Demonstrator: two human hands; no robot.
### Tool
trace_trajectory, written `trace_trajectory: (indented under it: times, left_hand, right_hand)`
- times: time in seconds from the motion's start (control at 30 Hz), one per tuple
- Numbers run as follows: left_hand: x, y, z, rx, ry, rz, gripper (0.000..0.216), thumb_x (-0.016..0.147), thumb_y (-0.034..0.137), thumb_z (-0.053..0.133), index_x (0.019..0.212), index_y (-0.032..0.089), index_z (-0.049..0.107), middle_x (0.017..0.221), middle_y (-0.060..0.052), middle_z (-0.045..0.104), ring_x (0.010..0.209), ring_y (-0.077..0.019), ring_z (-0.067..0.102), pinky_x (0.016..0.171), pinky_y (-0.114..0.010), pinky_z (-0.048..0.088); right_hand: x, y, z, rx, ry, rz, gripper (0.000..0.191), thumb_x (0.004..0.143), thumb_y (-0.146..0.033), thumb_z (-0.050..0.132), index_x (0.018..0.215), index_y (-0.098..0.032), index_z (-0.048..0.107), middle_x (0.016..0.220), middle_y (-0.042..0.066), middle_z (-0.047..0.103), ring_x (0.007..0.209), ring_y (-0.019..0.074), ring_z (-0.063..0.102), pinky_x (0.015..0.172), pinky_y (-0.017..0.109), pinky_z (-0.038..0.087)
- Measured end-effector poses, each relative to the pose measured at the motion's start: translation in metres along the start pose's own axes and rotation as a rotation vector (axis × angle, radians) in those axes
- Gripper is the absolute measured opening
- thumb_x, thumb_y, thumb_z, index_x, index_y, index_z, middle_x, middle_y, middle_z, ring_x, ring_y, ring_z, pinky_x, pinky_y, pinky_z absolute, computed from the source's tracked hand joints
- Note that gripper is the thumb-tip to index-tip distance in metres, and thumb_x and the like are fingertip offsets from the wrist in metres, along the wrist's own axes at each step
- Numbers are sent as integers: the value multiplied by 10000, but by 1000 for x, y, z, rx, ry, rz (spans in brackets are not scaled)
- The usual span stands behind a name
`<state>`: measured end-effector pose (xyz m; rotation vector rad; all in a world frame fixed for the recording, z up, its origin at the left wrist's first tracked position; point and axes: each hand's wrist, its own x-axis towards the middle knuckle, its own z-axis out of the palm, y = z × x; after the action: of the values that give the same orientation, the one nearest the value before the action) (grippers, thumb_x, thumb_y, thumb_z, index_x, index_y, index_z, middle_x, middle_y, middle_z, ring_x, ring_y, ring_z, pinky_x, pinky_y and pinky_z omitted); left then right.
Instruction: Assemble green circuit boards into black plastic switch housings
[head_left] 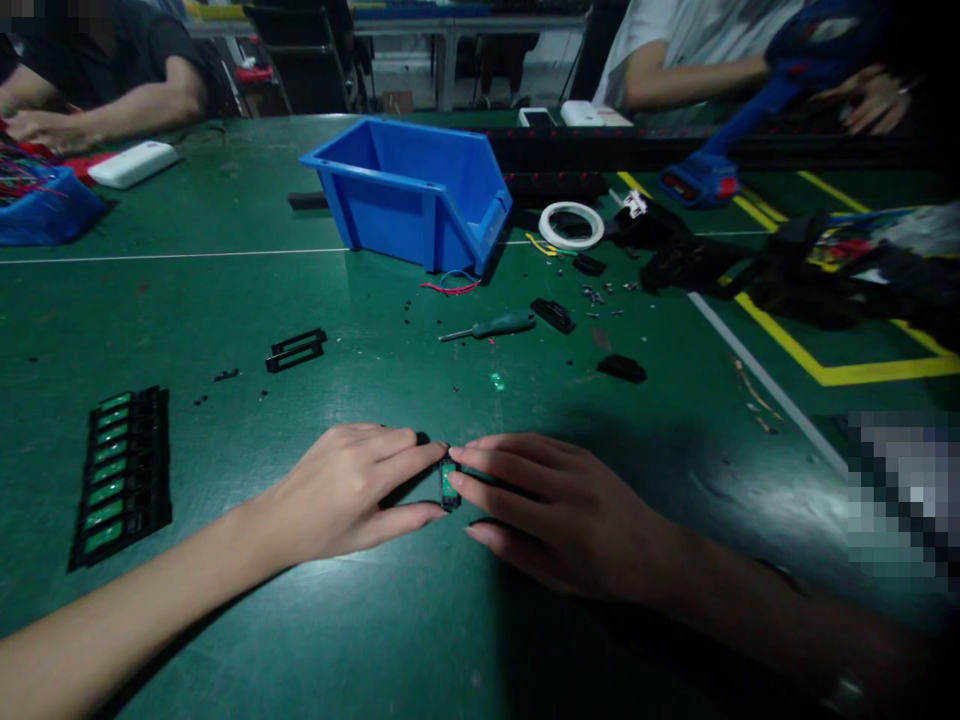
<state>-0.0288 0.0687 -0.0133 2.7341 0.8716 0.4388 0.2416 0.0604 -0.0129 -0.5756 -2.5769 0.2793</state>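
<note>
A small green circuit board in a black plastic housing (449, 484) sits between my hands, close over the green table. My left hand (360, 490) is closed on the housing, pinching it with the thumb at its near end and the index finger at its far end. From the other side, the fingertips of my right hand (555, 505) press on the far end and the face of the board, with the thumb below and apart from it. At left lies a black panel (159, 460) with several green boards in a column. Two thin black frames (296, 350) lie beyond my left hand.
A blue bin (390, 215) stands across the green table (337, 640). Nearer lie a screwdriver (501, 326), black plastic parts (622, 368) and scattered screws. Behind them are a tape roll (571, 226) and a blue power tool (705, 175). Two people sit opposite.
</note>
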Motion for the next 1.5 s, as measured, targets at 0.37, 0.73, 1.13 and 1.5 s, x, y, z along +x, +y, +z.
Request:
trace_trajectory:
  times: [0.37, 0.73, 1.13, 1.5]
  left_hand:
    - [0, 0, -1, -2, -9, 0, 468, 1000, 483, 531, 1355, 178, 540, 852, -25, 602, 731, -180, 584, 625, -312, 430]
    - [2, 5, -4, -77, -76, -46, 459, 1018, 469, 504, 1376, 182, 518, 897, -38, 633, 801, -199, 605, 682, -329, 439]
    - [2, 8, -2, -87, -74, -64, 430, 1014, 461, 507, 1334, 175, 528, 943, -55, 657, 833, -211, 628, 714, -345, 467]
    - [-2, 10, 2, -35, -49, -97, 483, 990, 512, 531, 1353, 194, 518, 945, -34, 630, 820, -220, 605, 696, -357, 435]
  right_hand:
    - [1, -2, -1, -10, -24, 25, 331, 965, -265, 607, 1274, -148, 626, 1292, 113, 682, 1170, 245, 637, 998, 428, 570]
    - [6, -10, -3, -44, -70, 45, 297, 962, -236, 600, 1243, -146, 633, 1261, 121, 686, 1167, 266, 641, 978, 448, 586]
    - [7, -11, 1, -39, -42, 49, 237, 969, -200, 588, 1195, -149, 635, 1224, 112, 690, 1138, 249, 648, 972, 421, 582]
    - [8, -7, 0, 5, 6, 38, 242, 962, -184, 590, 1198, -154, 635, 1187, 100, 698, 1139, 242, 644, 988, 407, 560]
